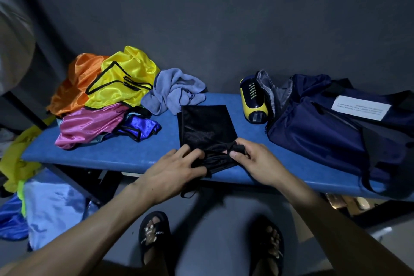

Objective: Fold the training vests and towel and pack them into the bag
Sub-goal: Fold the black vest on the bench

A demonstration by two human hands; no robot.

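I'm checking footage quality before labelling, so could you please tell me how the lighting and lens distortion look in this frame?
Head view: dim, bluish light; the black mesh bag loses detail under both hands' grip; satin vests show bright sheen; wide-angle lens bows the blue bench edge and stretches the forearms; corners look soft.

You face a dark grey wall [224,18] that fills the upper part of your view, plain and dimly lit. Against it stands a bench [134,152] with a blue padded top, running from your left to your right, on a dark frame [74,184] that shows under its near edge. Below you lies a grey floor [224,219], in shadow like the rest of the room. At the far left edge hangs something pale and blurred [13,47], too unclear to name.
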